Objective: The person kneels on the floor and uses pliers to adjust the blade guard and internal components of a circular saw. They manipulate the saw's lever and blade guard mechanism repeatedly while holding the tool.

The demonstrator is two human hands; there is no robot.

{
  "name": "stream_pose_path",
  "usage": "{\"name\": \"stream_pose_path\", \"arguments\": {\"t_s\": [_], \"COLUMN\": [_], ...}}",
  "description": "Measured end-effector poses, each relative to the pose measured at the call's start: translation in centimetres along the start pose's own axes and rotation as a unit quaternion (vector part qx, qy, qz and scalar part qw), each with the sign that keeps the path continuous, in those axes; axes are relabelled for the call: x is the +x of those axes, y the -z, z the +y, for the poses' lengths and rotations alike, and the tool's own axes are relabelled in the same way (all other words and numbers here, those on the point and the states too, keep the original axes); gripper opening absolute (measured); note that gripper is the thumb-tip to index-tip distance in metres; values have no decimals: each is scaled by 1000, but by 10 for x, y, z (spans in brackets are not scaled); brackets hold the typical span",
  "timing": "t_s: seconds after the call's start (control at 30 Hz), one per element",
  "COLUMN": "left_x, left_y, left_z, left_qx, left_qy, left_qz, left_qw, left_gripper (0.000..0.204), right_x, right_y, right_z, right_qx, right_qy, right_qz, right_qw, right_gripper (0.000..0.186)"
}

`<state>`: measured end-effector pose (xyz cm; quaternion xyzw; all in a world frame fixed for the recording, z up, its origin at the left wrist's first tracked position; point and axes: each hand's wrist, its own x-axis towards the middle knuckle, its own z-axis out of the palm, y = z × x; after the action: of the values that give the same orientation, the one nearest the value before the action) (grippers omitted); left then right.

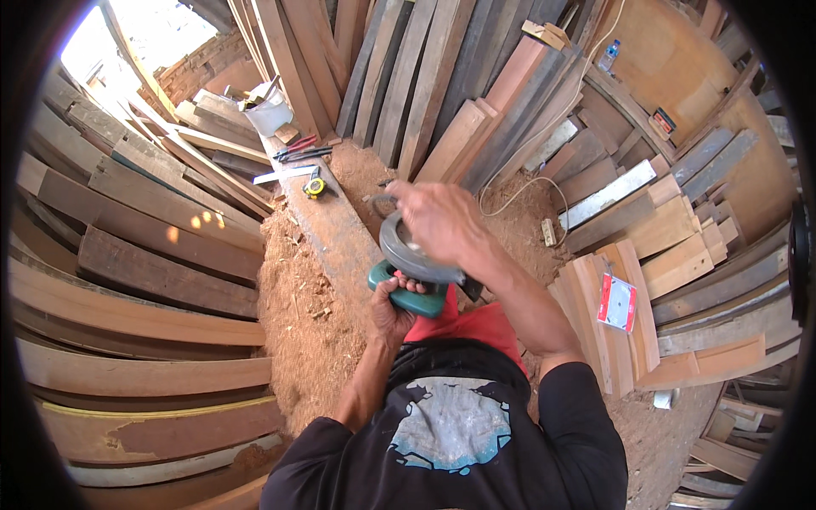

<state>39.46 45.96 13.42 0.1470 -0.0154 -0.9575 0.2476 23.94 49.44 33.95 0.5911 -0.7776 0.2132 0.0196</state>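
A circular saw with a green body (422,303) and a grey round blade guard (396,244) is held close in front of my lap, tilted. My left hand (391,313) is closed around its green handle, fingers curled through the grip. Over the guard, my right hand (438,223) is bent, with its fingers drawn together and slightly blurred. A small dark tip pokes out beside those fingers; what it belongs to is unclear. Beyond the saw, a plank (327,229) dusted with sawdust bears a yellow tape measure (314,187), a try square (286,175) and red-handled pliers (299,144).
Stacked boards (161,297) line the left; upright planks (408,85) lean at the back. A white bucket (269,115) holds tools. A pale cable (518,183) runs to a socket block (548,231) on sawdust. A red-and-white package (617,303) lies on boards at right.
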Motion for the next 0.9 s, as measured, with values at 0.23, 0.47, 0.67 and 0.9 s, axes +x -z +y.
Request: {"name": "stream_pose_path", "arguments": {"t_s": [0.23,0.47,0.67,0.9], "left_x": [-9,-1,-6,15], "left_y": [-3,13,-14,8], "left_z": [-17,-20,-12,35], "left_qx": [50,45,70,-83], "left_qy": [45,67,19,-39], "left_qz": [-49,-56,-4,-20], "left_qw": [997,995,997,996], "left_gripper": [11,12,8,3], "right_x": [24,-75,-155,-265], "right_y": [-35,-96,-69,-4], "right_z": [131,252,241,228], "right_qx": [-66,59,261,387], "right_qy": [-248,-241,-357,-449], "right_qz": [-51,-360,-267,-49], "right_qw": [965,900,856,804], "right_gripper": [31,35,33,29]}}
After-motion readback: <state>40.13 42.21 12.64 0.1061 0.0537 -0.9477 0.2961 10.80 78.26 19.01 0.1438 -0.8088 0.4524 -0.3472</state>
